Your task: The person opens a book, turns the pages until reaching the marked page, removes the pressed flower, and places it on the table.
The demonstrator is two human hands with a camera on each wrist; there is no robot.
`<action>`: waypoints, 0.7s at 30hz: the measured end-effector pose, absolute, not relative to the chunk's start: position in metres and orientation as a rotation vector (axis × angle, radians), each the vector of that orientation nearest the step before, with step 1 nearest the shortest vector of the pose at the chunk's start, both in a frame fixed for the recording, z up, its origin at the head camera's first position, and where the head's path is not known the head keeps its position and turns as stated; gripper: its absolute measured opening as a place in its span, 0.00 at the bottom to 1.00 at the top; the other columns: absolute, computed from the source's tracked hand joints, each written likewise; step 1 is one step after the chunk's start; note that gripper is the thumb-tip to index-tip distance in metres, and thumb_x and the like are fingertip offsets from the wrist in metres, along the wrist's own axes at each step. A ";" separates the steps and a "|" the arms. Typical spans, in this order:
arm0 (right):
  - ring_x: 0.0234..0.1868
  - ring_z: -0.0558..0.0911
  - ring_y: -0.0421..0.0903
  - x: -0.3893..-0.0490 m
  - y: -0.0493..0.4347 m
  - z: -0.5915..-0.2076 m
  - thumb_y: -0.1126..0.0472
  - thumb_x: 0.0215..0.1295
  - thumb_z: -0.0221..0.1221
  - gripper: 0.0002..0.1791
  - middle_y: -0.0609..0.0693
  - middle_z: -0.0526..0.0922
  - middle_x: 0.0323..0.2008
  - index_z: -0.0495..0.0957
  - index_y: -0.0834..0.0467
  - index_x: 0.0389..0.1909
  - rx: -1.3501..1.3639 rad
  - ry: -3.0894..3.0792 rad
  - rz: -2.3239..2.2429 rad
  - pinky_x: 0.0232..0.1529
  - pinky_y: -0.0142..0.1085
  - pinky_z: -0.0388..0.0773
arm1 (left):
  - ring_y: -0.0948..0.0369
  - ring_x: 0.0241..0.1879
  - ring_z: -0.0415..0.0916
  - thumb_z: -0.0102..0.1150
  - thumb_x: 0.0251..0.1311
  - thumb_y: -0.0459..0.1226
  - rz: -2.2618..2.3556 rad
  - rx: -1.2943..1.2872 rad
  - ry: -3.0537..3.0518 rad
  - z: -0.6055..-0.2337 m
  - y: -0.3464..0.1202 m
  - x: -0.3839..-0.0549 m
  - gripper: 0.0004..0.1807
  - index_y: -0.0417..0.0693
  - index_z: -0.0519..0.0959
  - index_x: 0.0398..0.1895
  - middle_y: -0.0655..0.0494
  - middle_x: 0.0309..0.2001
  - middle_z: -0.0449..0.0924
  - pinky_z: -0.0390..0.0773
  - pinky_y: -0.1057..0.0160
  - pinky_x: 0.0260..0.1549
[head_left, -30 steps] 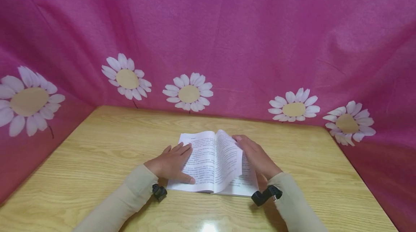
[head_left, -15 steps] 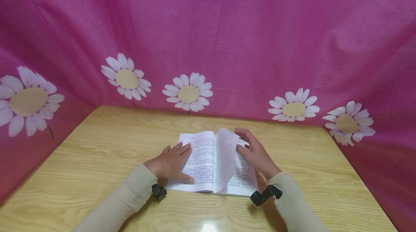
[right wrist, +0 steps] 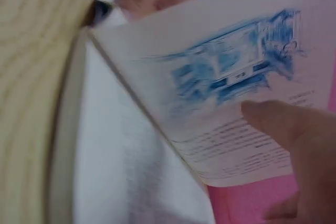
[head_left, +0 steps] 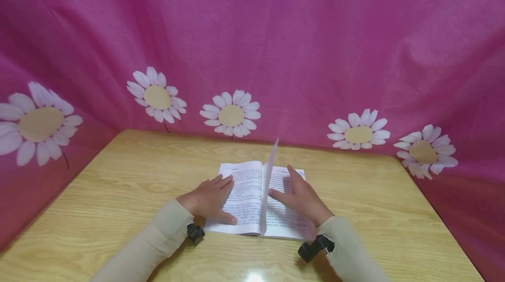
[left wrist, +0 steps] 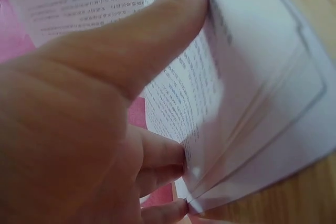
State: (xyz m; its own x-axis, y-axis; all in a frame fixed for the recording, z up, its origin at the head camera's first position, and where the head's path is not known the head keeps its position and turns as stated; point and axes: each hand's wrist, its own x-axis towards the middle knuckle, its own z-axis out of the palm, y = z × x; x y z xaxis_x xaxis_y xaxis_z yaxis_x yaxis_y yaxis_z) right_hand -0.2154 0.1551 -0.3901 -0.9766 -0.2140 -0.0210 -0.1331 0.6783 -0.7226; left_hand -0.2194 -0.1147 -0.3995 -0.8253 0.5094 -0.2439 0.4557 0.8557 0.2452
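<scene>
An open book (head_left: 246,198) lies on the wooden table with printed text on its pages. Spread over its left page, my left hand (head_left: 210,198) rests with the thumb pointing toward the spine. Between the two halves a single page (head_left: 269,185) stands nearly upright. My right hand (head_left: 303,198) is over the right page, its thumb tip right at the raised page and its fingers extended. In the right wrist view that page carries a blue picture (right wrist: 236,61) above lines of text, and my right thumb (right wrist: 278,121) presses toward it.
The wood-grain table (head_left: 158,163) extends around the book on all sides. A magenta curtain (head_left: 252,45) printed with white daisies hangs behind it and along both sides. Small black devices (head_left: 315,248) are strapped at both wrists.
The page has swung up from the right side to nearly upright. My right hand has moved left over the right page, pushing the page with its thumb. My left hand stays put.
</scene>
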 end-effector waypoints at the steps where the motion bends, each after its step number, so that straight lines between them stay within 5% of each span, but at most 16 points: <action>1: 0.73 0.55 0.60 -0.214 0.153 -0.392 0.38 0.55 0.65 0.56 0.62 0.56 0.72 0.49 0.62 0.75 -0.297 2.780 -1.167 0.69 0.55 0.52 | 0.45 0.75 0.39 0.61 0.48 0.67 0.253 0.731 2.728 -0.400 -0.114 -0.220 0.60 0.41 0.51 0.75 0.49 0.76 0.45 0.48 0.40 0.68; 8: 0.70 0.61 0.53 -0.206 0.137 -0.400 0.33 0.51 0.65 0.49 0.52 0.64 0.69 0.62 0.53 0.70 -0.466 2.719 -1.117 0.67 0.56 0.57 | 0.50 0.75 0.41 0.58 0.50 0.68 0.287 0.797 2.694 -0.400 -0.127 -0.231 0.57 0.45 0.52 0.76 0.53 0.76 0.46 0.50 0.46 0.69; 15: 0.72 0.57 0.50 -0.201 0.132 -0.406 0.34 0.49 0.67 0.56 0.48 0.59 0.72 0.52 0.50 0.75 -0.578 2.669 -1.106 0.68 0.56 0.54 | 0.55 0.74 0.47 0.51 0.67 0.55 0.693 0.785 2.553 -0.403 -0.154 -0.245 0.35 0.55 0.60 0.74 0.59 0.74 0.54 0.50 0.46 0.69; 21: 0.74 0.53 0.51 -0.198 0.129 -0.409 0.28 0.46 0.64 0.62 0.48 0.53 0.75 0.46 0.50 0.77 -0.601 2.735 -0.964 0.70 0.54 0.52 | 0.55 0.72 0.52 0.47 0.70 0.52 0.893 0.666 2.551 -0.402 -0.164 -0.251 0.26 0.62 0.65 0.71 0.62 0.72 0.60 0.54 0.47 0.68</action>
State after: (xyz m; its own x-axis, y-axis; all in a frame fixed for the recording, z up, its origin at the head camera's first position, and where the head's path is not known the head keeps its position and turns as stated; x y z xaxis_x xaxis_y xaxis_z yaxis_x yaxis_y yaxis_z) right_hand -0.1977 0.1288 -0.4092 -0.9021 -0.4302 -0.0347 -0.3134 0.7081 -0.6328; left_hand -0.2508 -0.1636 -0.4025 -0.8258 0.5370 -0.1725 0.3121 0.6898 0.6532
